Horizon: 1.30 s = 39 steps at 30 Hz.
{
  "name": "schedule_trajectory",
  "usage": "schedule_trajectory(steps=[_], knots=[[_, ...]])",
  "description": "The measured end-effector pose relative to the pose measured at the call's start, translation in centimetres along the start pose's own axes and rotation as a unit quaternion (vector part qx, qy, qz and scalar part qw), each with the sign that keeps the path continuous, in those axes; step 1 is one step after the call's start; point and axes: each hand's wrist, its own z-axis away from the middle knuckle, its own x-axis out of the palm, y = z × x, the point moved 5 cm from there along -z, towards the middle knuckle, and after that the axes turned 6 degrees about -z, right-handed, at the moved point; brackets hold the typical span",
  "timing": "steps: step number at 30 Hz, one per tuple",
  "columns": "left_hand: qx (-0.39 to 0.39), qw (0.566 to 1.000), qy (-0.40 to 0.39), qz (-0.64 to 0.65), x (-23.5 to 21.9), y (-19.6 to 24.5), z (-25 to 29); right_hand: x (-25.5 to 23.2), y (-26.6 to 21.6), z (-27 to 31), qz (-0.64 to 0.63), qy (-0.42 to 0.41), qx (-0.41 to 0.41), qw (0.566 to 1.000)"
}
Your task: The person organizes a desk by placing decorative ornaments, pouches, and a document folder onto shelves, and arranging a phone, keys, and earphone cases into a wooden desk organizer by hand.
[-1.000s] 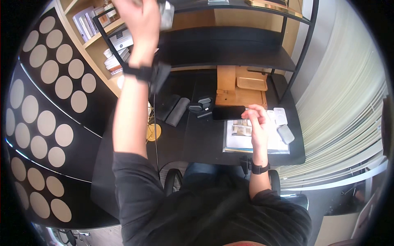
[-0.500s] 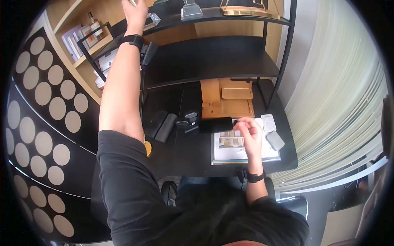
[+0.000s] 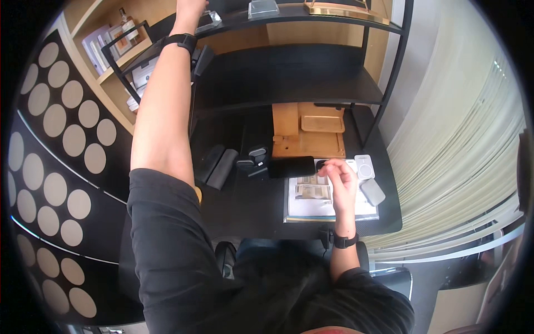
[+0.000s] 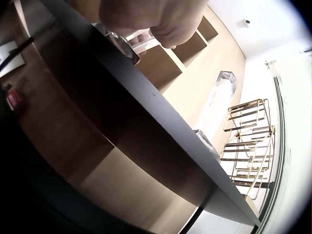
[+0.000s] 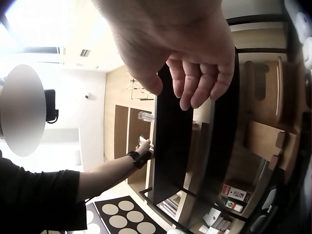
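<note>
– Where is the clear block (image 3: 210, 22)?
– Towards the left end of the upper shelf (image 4: 146, 92), near its front edge. Its foot shows just below the left hand (image 3: 189, 14) and a little to the person's right

– And its long axis?
– The hand hides most of it, so upright or tilted, I can't tell

– How do the left fingers lie?
– They seem curled round its upper part, though the left wrist view gives only a glimpse of them beside something pale

– Is the other hand nearer?
– No, the right hand (image 3: 342, 183) is well apart, low over the papers (image 3: 306, 210) on the bench (image 3: 239, 206). Its fingers are loosely bent, pinching nothing, tips just beside the black phone (image 3: 292, 167); whether they touch it, I can't say

– Any writing?
– None I can read: the label on the bottle (image 3: 127, 25), the book spines (image 3: 94, 53) and the print on the red-and-white boxes (image 5: 234, 192) are all too small
</note>
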Motion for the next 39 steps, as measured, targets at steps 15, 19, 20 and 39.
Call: schedule_trajectory(steps=[15,19,20,39], knots=[[-0.141,0.878,-0.162,-0.429,-24.6,-1.5,30.3,0.5,0.8,1.2,-0.019,-0.006,0.001,1.0],[-0.239,0.855,-0.18,-0.423,-27.3,-2.5,38.0,1.3,0.5,1.9,-0.003,-0.015,-0.006,1.0],[-0.259,0.863,-0.179,-0.395,-27.5,-2.7,39.1,1.6,0.4,2.1,0.002,-0.018,-0.008,1.0],[-0.198,0.952,-0.148,0.182,-28.6,2.6,37.3,22.5,2.8,0.1,0.208,-0.344,-0.104,0.91]])
